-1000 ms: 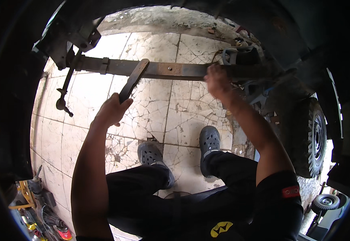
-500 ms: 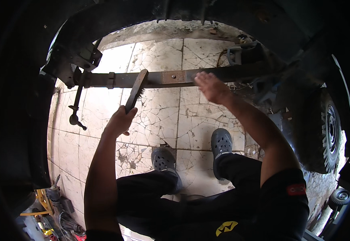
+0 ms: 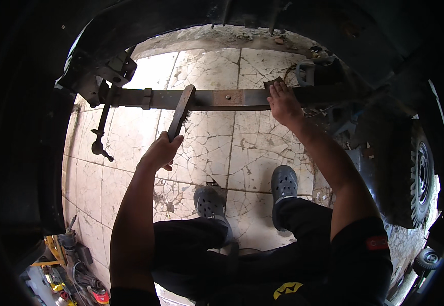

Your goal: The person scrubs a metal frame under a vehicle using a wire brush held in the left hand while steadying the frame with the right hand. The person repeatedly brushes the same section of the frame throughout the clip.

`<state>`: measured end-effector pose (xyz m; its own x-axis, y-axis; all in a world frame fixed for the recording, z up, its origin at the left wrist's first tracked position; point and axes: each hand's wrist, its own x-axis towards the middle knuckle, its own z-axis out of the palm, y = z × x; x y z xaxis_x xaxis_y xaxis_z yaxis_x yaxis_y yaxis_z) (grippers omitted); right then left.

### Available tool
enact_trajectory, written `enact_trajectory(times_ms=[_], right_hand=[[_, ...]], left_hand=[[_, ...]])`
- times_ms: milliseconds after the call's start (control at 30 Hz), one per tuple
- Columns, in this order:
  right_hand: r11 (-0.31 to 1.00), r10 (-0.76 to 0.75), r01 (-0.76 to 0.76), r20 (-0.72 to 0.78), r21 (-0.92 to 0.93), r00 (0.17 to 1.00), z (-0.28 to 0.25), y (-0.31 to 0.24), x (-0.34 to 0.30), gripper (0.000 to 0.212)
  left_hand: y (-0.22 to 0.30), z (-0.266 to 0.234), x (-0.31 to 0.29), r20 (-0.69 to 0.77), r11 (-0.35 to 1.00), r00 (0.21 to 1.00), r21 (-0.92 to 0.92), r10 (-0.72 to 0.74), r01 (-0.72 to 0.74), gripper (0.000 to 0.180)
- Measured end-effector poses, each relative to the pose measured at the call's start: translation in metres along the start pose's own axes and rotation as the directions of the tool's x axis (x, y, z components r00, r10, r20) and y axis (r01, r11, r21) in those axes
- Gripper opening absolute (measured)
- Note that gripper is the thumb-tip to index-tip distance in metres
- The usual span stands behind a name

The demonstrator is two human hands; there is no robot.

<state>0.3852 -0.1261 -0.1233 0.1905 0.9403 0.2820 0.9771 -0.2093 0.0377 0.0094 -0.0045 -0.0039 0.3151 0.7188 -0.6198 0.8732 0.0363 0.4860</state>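
Observation:
My left hand is wrapped round the handle of a wire brush. Its bristles face right, and the brush's far end overlaps a long dark steel bar, like a leaf spring. Farther right along the bar, my right hand presses a small dark sheet, which looks like sandpaper, against the metal with its fingers laid over it. A rusty brown patch with a bolt head in its middle lies between the two hands. How the right thumb grips the sheet is hidden.
Dark vehicle frame parts arch around the work. A rod with a ball joint hangs at left. Cracked tiles lie below, near my grey clogs. A tyred wheel stands right; assorted tools lie lower left.
My right hand has slid right along the bar, and the dark sheet now shows beyond its fingers. The wire brush stays in my left hand. The whole view has shifted slightly.

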Motion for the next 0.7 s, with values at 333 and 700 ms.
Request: enact_trajectory(times_ms=[333, 700], right_hand=[[0.998, -0.049, 0.051, -0.043, 0.045, 0.998, 0.004, -0.001, 0.001, 0.048], [0.998, 0.057, -0.058, -0.036, -0.020, 0.998, -0.005, 0.013, 0.004, 0.047]], left_hand=[[-0.001, -0.001, -0.004, 0.002, 1.000, 1.000, 0.012, -0.005, 0.005, 0.054], [-0.001, -0.001, -0.002, 0.010, 1.000, 1.000, 0.028, -0.007, 0.007, 0.052]])
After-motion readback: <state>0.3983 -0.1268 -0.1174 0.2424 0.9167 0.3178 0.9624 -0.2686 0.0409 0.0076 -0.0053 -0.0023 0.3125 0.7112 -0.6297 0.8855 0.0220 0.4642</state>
